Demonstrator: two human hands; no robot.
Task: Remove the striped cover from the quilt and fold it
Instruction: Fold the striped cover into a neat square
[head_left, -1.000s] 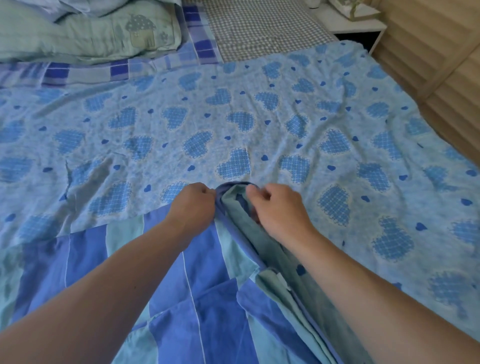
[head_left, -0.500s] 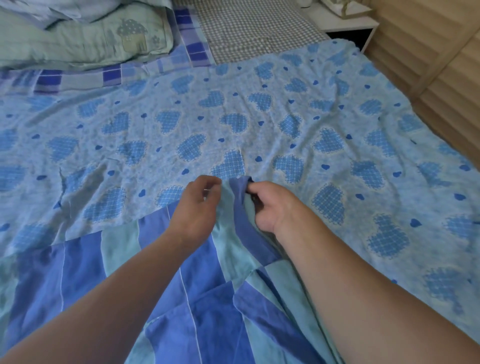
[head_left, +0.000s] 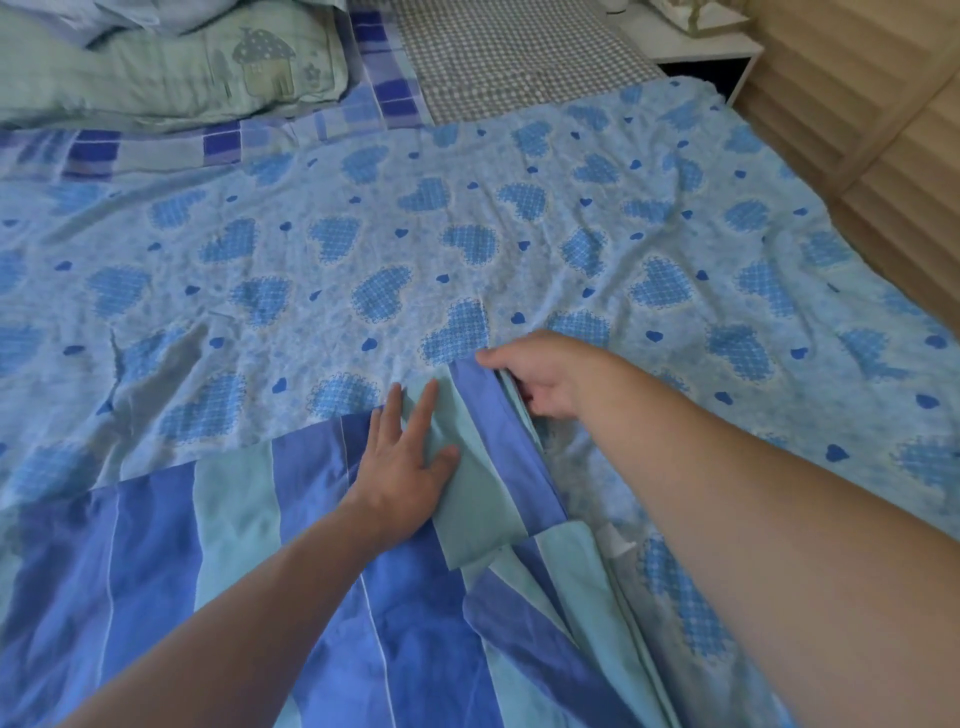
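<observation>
Right hand (head_left: 540, 382) is pinching the striped cover (head_left: 322, 597) at its top edge; left hand (head_left: 402, 467) is pressing flat on it, fingers straight. Cover's lying on the heart-print quilt (head_left: 467, 234), w/ only the near part overlapped. Removal looks nearly done, folding prob. just starting.

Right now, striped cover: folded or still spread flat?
Partly folded. The striped cover has its right edge turned over into a narrow flap; left hand presses it flat, right hand pinches its top corner. The rest lies spread.
</observation>
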